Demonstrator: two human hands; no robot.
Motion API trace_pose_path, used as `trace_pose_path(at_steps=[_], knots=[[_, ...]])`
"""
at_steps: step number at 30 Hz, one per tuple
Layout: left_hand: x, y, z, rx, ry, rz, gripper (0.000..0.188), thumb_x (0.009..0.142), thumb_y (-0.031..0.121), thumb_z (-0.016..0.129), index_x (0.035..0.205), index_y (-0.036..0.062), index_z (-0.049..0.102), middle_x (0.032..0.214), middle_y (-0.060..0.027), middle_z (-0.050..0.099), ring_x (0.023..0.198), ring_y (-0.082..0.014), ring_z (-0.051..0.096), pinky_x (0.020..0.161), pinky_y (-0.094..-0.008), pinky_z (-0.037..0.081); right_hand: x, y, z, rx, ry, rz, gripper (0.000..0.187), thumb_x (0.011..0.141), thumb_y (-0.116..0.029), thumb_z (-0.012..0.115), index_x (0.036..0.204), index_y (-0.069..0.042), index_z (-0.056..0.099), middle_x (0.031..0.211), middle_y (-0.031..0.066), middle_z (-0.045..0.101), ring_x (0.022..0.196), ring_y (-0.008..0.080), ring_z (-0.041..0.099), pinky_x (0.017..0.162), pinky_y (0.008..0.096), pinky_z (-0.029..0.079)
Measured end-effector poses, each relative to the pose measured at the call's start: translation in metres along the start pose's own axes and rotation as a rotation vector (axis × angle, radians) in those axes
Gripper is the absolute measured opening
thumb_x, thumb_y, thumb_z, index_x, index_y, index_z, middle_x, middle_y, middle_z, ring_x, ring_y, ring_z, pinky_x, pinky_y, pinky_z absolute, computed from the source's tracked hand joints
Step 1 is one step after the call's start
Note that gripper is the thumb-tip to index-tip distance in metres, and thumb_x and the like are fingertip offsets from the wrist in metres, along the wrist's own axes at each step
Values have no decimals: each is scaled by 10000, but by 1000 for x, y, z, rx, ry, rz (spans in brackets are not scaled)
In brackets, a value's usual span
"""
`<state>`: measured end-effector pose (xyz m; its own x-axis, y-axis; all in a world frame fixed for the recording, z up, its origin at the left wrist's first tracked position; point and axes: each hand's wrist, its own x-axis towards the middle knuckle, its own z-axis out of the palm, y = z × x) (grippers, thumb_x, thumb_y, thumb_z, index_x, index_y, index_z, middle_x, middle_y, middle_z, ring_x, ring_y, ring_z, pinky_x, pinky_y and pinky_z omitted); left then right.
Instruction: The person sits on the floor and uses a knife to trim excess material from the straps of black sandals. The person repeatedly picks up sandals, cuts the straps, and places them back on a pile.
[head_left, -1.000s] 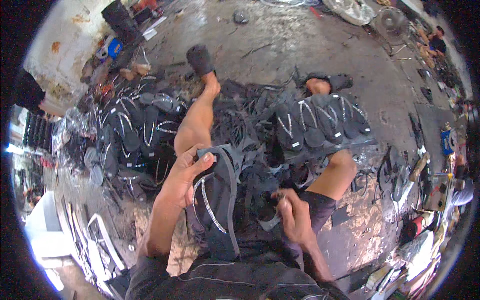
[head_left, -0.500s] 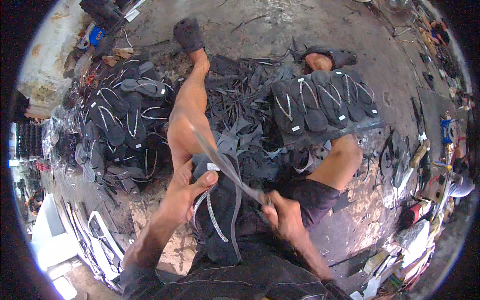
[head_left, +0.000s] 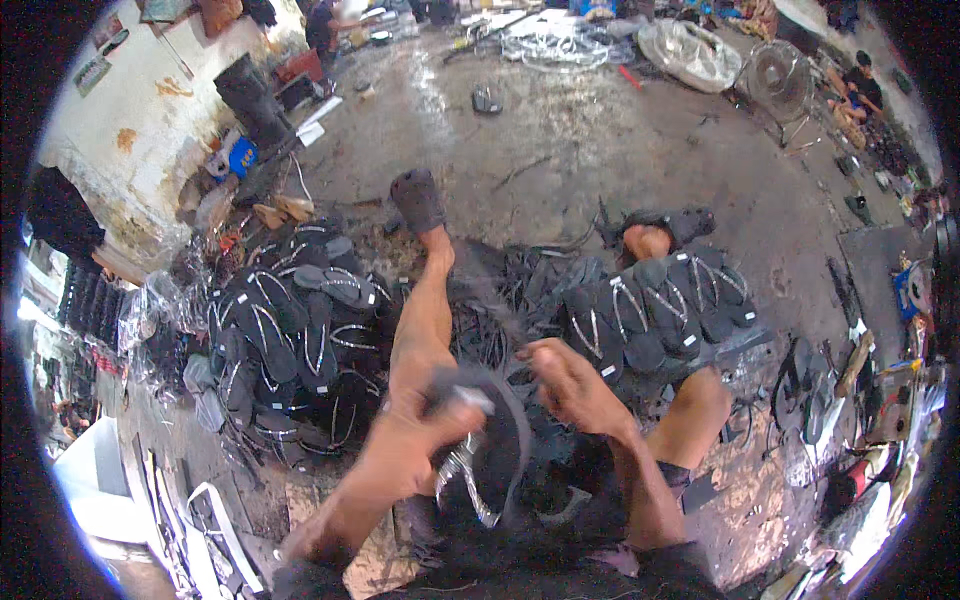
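My left hand (head_left: 420,440) is closed around a black flip-flop (head_left: 496,440) with silvery straps, its thumb over a white label near one end. Along the right edge of the sole runs a thin grey strip of trimming (head_left: 524,440). My right hand (head_left: 575,390) is closed on a knife (head_left: 492,300), whose long blade is smeared by motion and points away from me, up and to the left. The blade is apart from the sole. Dark offcuts (head_left: 490,345) lie in a heap between my legs.
A pile of flip-flops (head_left: 275,340) lies left of my legs. A row of several flip-flops (head_left: 665,305) rests on a dark board (head_left: 730,345) at the right. Farther off stand a fan (head_left: 775,80) and a seated person (head_left: 858,95). White strips (head_left: 215,530) lie at lower left.
The view has tilted up, showing more floor. My right hand has swung the knife away from the sole, and my left hand has tilted the flip-flop.
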<state>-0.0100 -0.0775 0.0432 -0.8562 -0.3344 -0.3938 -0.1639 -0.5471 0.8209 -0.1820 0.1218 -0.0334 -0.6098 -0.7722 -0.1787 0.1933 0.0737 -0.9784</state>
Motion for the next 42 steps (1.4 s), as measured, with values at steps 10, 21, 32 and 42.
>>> trace_pose_path(at_steps=[10,21,32,42], knots=[[5,-31,112,-340,154,193,501,874,-38,756,1277,198,575,1068,0,689,976,-185,698,770,-410,639,-132,27,-13,-22,595,-184,295,1101,-283,504,1155,-26,638,677,-6,536,551,78,482,505,293,405],[9,-90,109,-367,104,42,327,967,113,748,1268,120,622,1160,-5,701,1102,-173,666,963,-429,594,-253,71,21,-553,387,180,313,1014,-383,613,1088,-80,587,822,216,681,765,486,674,667,519,524],[-8,-114,73,-209,66,-7,614,873,-50,757,1426,14,499,1235,-109,671,1042,-232,714,885,-414,639,-127,6,-12,-657,204,101,302,1041,-379,570,1123,-88,580,748,257,658,766,495,662,669,594,490],[-29,-115,75,-143,402,169,356,917,82,787,1224,-13,634,1093,-91,718,861,-177,733,707,-334,634,-125,24,37,-479,120,116,234,1053,-278,538,1137,-61,558,724,276,642,737,515,652,683,617,495]])
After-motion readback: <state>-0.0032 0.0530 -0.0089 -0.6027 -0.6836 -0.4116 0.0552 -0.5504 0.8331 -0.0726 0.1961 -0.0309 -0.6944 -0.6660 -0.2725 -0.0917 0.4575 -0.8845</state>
